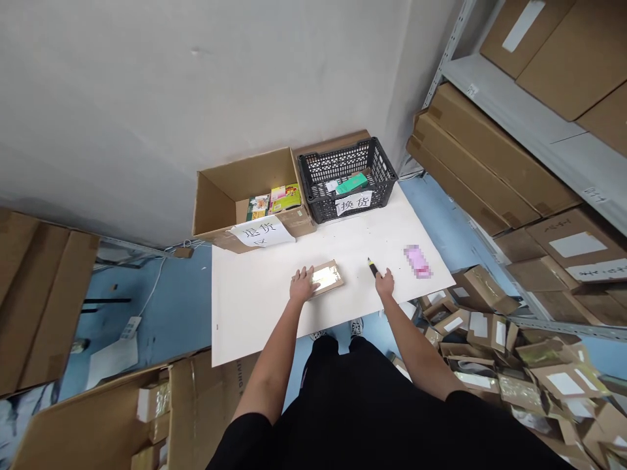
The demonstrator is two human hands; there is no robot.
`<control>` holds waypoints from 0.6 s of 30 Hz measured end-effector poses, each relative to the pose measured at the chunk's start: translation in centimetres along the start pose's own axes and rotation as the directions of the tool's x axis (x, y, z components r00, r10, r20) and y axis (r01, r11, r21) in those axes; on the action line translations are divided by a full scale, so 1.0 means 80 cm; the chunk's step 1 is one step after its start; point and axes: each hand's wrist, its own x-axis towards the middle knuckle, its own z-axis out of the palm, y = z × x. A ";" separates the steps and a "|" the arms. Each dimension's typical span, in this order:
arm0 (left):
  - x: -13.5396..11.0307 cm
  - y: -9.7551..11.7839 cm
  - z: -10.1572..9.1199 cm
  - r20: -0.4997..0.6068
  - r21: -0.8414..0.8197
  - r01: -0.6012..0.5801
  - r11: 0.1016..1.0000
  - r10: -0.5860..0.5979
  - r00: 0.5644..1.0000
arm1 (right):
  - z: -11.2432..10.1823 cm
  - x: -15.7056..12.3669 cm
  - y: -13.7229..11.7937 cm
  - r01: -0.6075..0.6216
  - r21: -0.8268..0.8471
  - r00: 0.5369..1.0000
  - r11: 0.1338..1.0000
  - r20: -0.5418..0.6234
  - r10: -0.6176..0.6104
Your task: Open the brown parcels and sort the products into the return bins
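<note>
On the white table [245, 294] lies a small flat cardboard box [336, 282] with a shiny pale label on its top. My left hand [302, 285] rests on the box's left end, fingers spread over it. To the right of the box, my right hand [385, 282] grips a black and yellow utility knife [373, 268]. The knife points up and to the left, apart from the box. A blurred-out pink item [418, 262] lies on the table to the right of my right hand.
An open carton [210, 241] with several colourful packets stands at the table's back left. Beside it is a black plastic crate [323, 212] holding a green box [351, 183]. Shelves [539, 104] with cartons rise at right; opened boxes [519, 385] are heaped on the floor below.
</note>
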 end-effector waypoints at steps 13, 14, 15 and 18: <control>-0.036 0.005 0.036 -0.163 -0.139 0.330 0.934 -0.350 0.922 | 0.145 -0.122 -0.110 0.180 0.083 0.867 0.980 0.458 -0.198; -0.034 0.005 0.037 -0.166 -0.153 0.327 0.933 -0.350 0.922 | 0.156 -0.125 -0.123 0.123 0.057 0.873 0.991 0.469 -0.135; -0.032 0.004 0.037 -0.164 -0.168 0.326 0.930 -0.352 0.921 | 0.165 -0.128 -0.132 0.081 0.022 0.883 0.996 0.463 -0.082; -0.024 0.002 0.039 -0.168 -0.209 0.333 0.920 -0.369 0.914 | 0.182 -0.126 -0.149 0.049 -0.078 0.910 0.996 0.414 -0.012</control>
